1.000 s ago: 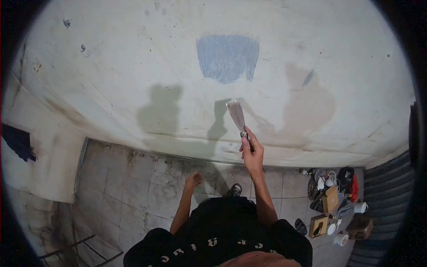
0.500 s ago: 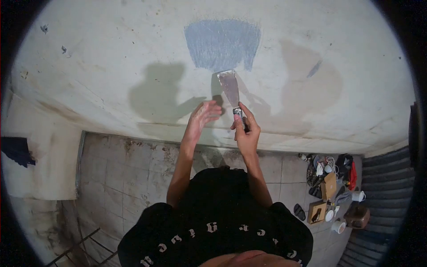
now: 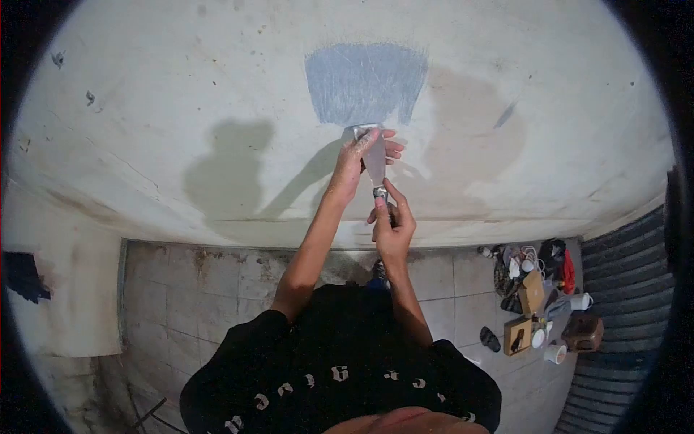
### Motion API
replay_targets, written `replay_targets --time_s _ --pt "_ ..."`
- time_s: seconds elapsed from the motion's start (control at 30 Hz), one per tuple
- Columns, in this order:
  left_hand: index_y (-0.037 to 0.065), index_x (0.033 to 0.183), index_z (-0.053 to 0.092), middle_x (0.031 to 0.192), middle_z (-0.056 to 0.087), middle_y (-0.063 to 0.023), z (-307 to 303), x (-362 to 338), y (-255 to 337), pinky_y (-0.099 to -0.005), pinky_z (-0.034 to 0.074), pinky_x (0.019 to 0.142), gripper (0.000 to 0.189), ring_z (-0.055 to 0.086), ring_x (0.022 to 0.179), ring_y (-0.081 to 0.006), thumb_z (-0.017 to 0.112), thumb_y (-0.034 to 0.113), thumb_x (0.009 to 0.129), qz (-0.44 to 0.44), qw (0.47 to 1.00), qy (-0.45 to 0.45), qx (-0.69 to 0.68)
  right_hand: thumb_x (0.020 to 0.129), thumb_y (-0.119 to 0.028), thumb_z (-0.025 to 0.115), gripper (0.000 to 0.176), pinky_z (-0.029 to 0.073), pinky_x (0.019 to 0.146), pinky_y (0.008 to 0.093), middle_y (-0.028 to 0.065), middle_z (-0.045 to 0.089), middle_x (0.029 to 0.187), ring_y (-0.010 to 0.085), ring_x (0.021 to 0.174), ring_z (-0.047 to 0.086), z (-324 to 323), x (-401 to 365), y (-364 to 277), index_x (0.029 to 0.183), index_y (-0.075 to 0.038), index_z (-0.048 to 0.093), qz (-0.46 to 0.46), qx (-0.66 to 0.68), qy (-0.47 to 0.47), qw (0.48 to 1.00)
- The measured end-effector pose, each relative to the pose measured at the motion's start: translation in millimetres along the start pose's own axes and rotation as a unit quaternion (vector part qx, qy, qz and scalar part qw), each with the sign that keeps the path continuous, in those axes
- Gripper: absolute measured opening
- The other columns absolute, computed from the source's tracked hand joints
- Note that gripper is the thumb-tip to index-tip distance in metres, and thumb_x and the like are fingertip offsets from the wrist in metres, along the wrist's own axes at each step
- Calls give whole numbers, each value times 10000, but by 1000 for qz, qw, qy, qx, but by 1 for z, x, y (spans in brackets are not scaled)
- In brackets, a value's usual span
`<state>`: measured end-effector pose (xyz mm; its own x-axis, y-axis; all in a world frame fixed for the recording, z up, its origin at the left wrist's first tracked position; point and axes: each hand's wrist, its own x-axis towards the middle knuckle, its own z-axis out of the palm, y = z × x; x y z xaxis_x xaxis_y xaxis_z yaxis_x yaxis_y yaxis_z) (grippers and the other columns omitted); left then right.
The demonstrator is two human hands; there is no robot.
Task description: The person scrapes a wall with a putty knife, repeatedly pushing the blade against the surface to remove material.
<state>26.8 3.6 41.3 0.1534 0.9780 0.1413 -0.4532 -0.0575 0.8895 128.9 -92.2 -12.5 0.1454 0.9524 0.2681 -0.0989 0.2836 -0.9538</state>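
A putty knife with a broad metal blade points up toward the wall. My right hand is wrapped round its dark handle. At the blade's wide end, my left hand has its thumb across the front face, while the fingers pass behind and show on the right side. Whitish residue marks that thumb and the blade's upper end. Just above the knife is a rough grey-blue patch on the off-white wall, with streaky edges.
Tiled floor lies below the wall. At right are open cardboard boxes, white tubs, a brown container, a dark slipper and a red cloth, beside a ribbed shutter. Dark bars stand at lower left.
My left hand has moved from beside the putty knife onto its blade. My right hand still holds the handle. The view has shifted slightly.
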Motion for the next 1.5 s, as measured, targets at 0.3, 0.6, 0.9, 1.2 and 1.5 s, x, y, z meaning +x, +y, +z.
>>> replay_targets --time_s 0.3,0.6,0.9,1.2,1.5 --pt "-20 1108 625 830 683 -124 7 4 -4 -306 535 639 366 666 713 -185 515 304 976 -9 999 35 -4 971 -145 556 369 295 368 214 3 532 580 36 428 403 7 1 1 1330 -66 521 -4 -1 12 1000" --pt "-18 1040 630 661 569 -35 0 3 -3 -272 456 452 326 543 492 -124 508 278 979 -10 998 33 45 974 -146 558 376 327 440 216 -20 508 592 51 501 458 18 -5 -4 1327 -31 502 53 47 9 997" --pt "-27 954 621 587 510 -11 2 8 -4 -249 377 373 295 467 417 -90 482 231 992 8 995 66 77 979 -127 541 349 277 373 217 -24 472 524 43 409 394 28 -5 9 1311 -30 496 38 107 15 993" --pt "16 848 612 547 458 19 12 4 3 -231 313 353 273 394 406 -48 497 221 986 10 980 116 159 979 -118 544 341 256 366 214 -31 468 517 34 405 382 43 -8 15 1298 -11 489 45 150 49 987" --pt "13 824 606 545 459 16 26 17 11 -229 303 351 270 390 405 -49 534 226 973 22 985 93 140 973 -82 543 326 270 390 203 -28 531 585 20 440 384 36 5 10 1286 -5 497 5 149 43 988"
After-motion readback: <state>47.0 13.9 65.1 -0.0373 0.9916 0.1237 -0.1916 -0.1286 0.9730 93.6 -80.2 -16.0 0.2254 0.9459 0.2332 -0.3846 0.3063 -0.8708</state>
